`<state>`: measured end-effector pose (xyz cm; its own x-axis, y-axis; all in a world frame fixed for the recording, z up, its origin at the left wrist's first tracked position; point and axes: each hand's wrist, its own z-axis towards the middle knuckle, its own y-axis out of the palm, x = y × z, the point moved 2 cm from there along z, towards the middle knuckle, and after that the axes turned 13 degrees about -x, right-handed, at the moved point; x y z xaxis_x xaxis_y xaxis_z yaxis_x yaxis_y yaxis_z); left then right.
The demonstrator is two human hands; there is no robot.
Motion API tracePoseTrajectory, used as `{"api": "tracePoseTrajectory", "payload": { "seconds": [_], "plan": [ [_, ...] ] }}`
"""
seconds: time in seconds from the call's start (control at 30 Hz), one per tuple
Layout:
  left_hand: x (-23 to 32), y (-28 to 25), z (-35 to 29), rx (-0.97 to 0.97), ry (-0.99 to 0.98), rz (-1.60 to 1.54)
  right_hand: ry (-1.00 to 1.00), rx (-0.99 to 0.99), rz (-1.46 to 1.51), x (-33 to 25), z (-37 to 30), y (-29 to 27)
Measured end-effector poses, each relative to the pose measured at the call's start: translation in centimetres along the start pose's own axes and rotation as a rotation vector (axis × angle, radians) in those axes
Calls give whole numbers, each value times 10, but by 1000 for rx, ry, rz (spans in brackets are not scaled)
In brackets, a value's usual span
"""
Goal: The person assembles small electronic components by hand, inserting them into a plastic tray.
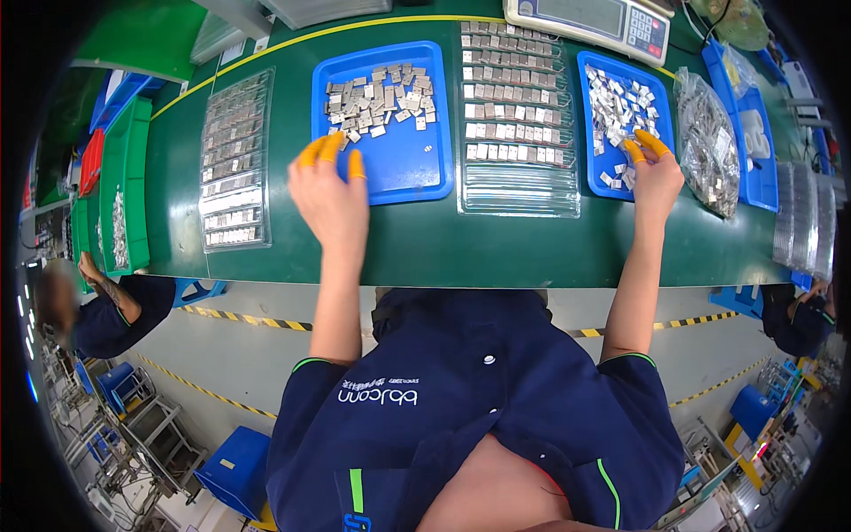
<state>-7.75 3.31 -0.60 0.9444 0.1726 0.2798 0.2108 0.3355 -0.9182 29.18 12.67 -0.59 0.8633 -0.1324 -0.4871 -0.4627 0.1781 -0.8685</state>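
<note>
My left hand (pixel 328 195) reaches over the left edge of a blue tray (pixel 399 182), with yellow finger cots on its thumb and fingers. Thumb and fingers are apart, close to a heap of small silver-and-white rectangular pieces (pixel 381 97). My right hand (pixel 657 182), also in yellow finger cots, dips over a smaller blue tray (pixel 596 182) of small white pieces (pixel 618 102). Its thumb and fingertips come nearly together at the pieces; anything between them is too small to make out. Between the trays lies a clear plastic tray (pixel 519 191), its upper rows filled with similar pieces.
Another filled clear tray (pixel 238 168) lies at the left, beside green bins (pixel 133 186). A digital scale (pixel 594 22) stands at the back right. A plastic bag of parts (pixel 709 142) sits right of the small tray. Other people (pixel 124 306) sit at the far sides.
</note>
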Motion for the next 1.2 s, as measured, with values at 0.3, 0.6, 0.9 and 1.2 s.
{"api": "tracePoseTrajectory", "payload": {
  "seconds": [0.3,0.6,0.9,1.2],
  "plan": [
    [-17,-2,25,-155,-77,254,91,-31,16,17,-3,-2],
    [-18,5,26,-139,46,62,-80,116,201,13,-4,-13],
    [-3,10,10,-99,-218,-778,-127,-131,777,-37,-40,-4],
    [-7,6,6,-142,-31,-89,-168,-266,790,-64,-62,15]
  ]
}}
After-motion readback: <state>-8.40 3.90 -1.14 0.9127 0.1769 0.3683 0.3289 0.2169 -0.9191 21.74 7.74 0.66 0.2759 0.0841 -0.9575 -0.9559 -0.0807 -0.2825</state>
